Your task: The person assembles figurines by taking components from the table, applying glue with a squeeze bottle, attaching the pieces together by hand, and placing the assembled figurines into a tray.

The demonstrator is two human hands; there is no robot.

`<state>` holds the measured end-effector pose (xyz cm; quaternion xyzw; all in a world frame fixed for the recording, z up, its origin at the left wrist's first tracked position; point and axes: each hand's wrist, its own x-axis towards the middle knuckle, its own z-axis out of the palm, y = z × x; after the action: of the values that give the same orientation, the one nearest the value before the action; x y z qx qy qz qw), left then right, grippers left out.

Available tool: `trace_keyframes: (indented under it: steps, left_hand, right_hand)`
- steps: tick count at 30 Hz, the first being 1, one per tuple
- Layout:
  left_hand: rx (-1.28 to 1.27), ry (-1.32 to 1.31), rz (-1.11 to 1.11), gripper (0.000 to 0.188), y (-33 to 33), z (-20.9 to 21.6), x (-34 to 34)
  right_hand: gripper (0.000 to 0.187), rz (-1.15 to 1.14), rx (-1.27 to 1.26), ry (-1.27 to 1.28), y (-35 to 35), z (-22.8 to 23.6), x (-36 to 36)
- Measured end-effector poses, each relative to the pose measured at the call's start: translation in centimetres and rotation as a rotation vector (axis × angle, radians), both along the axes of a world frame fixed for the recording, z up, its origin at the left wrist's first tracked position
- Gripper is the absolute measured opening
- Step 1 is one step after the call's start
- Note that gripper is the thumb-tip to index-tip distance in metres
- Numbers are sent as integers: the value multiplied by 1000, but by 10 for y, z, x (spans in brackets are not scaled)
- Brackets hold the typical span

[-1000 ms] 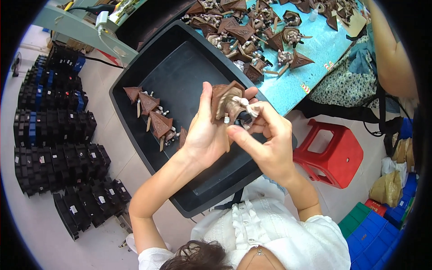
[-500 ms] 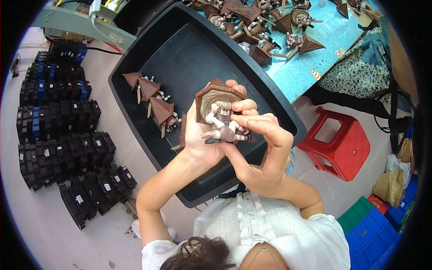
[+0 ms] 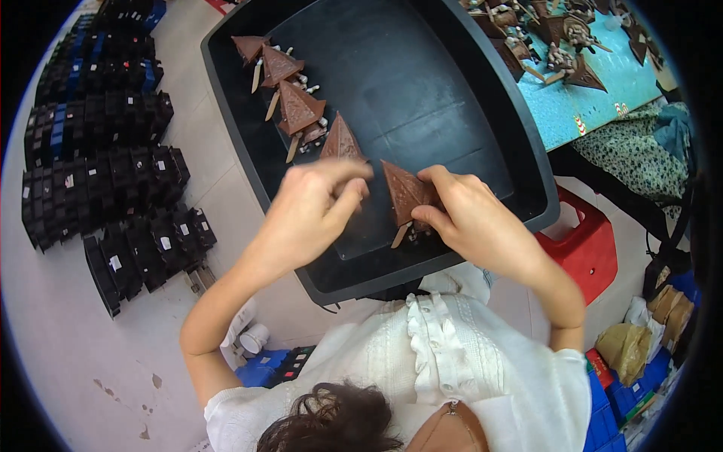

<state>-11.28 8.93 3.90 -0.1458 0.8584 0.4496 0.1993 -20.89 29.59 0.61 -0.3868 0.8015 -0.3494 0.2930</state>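
My right hand (image 3: 474,215) pinches a brown, pointed-hooded figurine (image 3: 405,192) between thumb and fingers, low over the black bin (image 3: 429,98). A flat brown strip juts from its lower end; the hood hides most of the body. To its left is my left hand (image 3: 316,203), fingers curled and thumb apart, with nothing visible between them. Its blurred fingertips cover the lower part of another hooded figurine (image 3: 339,139) in the bin; contact cannot be made out. Several similar figurines (image 3: 301,109) lie in a slanting row along the bin's left side.
More figurines (image 3: 561,34) crowd the blue tabletop (image 3: 561,113) at upper right. A red stool (image 3: 591,248) stands right of the bin. Stacks of black trays (image 3: 98,181) line the floor at left. Bags and blue crates (image 3: 602,407) sit at lower right.
The figurine held face up in both hands is now turned hood up, lower in the bin, in my right hand alone. My left hand has moved away to the left. The view has shifted.
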Motion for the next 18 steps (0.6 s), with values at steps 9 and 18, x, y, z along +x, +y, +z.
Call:
trace_keyframes:
  steps: [9,18]
  left_hand:
    - [-481,319,-412,45,-11,6,-13]
    - [-503,433,-543,69,-50,-6,-46]
  right_hand:
    - [39,68,206,-810,-40,-11,3]
    - [43,-63,296,-1008,-29,11,-9]
